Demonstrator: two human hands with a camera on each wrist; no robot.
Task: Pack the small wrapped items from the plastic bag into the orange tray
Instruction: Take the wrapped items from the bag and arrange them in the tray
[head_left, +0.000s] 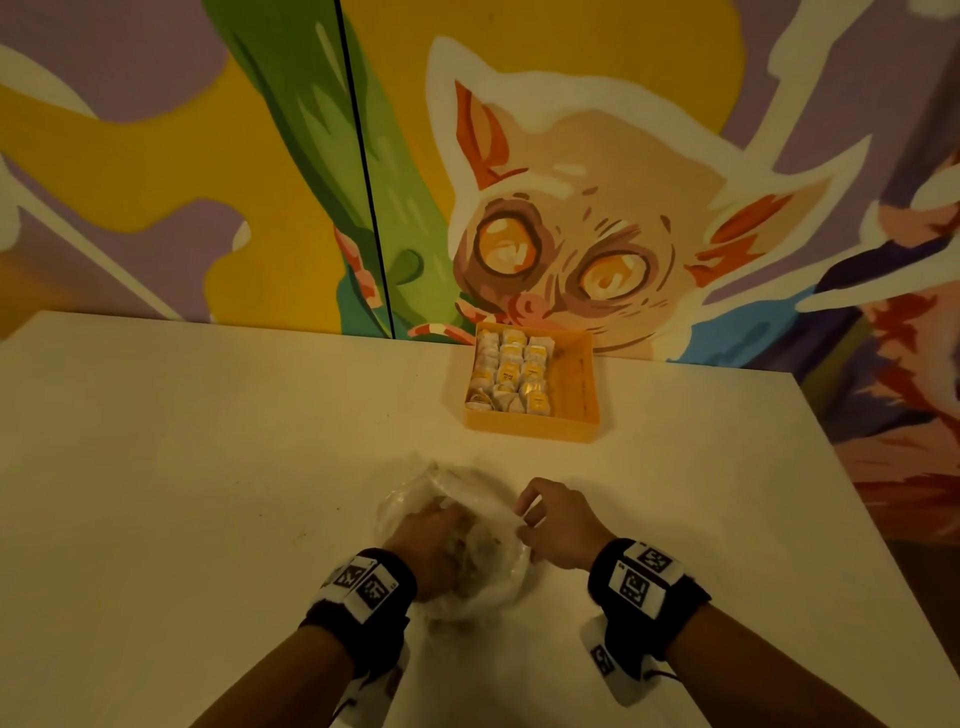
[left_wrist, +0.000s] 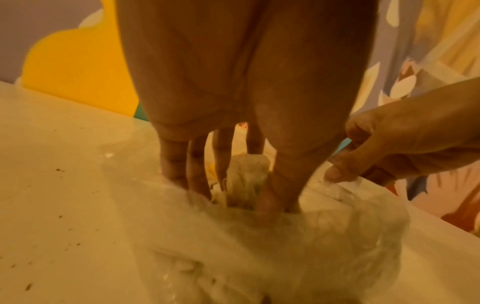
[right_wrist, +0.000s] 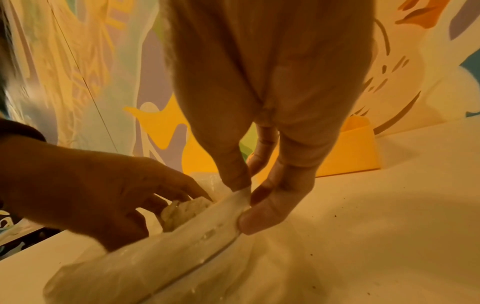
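Down inside the plastic bag (head_left: 470, 540), my left hand (left_wrist: 233, 98) has its grip closed around one wrapped item (left_wrist: 246, 176), a pinch only the left wrist view shows. My right hand (right_wrist: 262, 115) pinches the bag's rim between thumb and fingers, clearest from the right wrist. From the head view, the bag lies on the surface (head_left: 182, 467); the orange tray (head_left: 582, 384), partly filled with wrapped items, sits farther back by the mural wall (head_left: 571, 208).

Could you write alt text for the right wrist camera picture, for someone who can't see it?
The right hand pinches the rim of a clear plastic bag on a pale table, while the left hand reaches into the bag onto a wrapped item. An orange tray stands behind, before a painted wall.
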